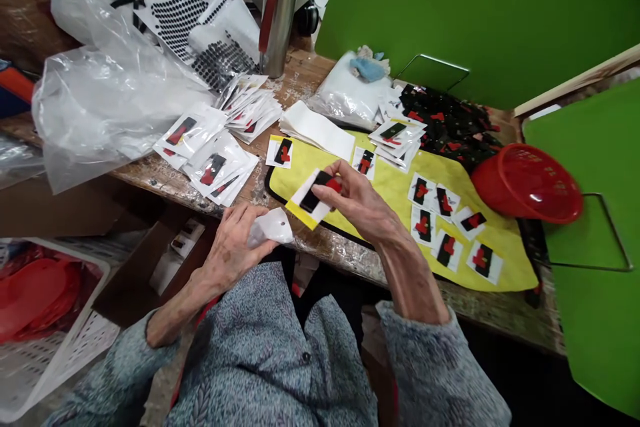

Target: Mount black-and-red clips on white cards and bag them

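My right hand pinches a white card carrying a black and red piece above the near edge of a yellow mat. My left hand is closed on a small clear plastic sleeve just in front of the table edge. Several more white cards with black and red pieces lie spread on the mat to the right of my right hand. Two others lie at the mat's far left.
Bagged cards lie piled left of the mat, a stack of white slips behind it. A heap of loose black and red pieces, a red basket, a metal flask, large plastic bags, green boards.
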{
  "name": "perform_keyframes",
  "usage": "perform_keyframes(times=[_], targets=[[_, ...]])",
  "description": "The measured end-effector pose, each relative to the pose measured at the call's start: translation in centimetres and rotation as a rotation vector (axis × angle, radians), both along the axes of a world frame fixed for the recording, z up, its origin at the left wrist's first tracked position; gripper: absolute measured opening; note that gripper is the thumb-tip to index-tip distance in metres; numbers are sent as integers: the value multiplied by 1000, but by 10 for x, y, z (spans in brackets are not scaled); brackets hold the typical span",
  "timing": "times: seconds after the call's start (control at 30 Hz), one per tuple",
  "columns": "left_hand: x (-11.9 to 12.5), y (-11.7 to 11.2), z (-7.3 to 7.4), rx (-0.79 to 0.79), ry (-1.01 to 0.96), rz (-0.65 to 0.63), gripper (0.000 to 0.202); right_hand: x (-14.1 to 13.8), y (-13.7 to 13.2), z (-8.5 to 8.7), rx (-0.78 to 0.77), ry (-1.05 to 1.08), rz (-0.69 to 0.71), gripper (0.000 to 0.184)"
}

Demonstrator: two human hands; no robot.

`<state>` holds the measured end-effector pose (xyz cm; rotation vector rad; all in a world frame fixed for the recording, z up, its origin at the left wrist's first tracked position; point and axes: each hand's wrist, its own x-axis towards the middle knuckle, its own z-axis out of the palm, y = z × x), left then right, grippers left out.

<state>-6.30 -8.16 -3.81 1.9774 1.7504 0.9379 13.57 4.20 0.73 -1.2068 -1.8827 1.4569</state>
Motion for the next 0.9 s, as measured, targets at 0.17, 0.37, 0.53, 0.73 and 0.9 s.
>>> perform_keyframes(times=[0.17,0.37,0.53,0.73,0.9], targets=[[4,1,-2,24,-12,13,35,2,-26,6,-50,-10,-11,21],[10,-2,-1,51,13,-26,42,-7,-34,4,42,-161,-91,16],[10,-3,-5,63,-19,-44,50,-15,-43,5,43,-158,-228,18],[13,-3,-5,69,-81,-20,54,-24,-60,-14,53,-64,-308,19],[17,-3,-7,54,-114,-23,52,-38,-78,-26,142,-104,-375,14]])
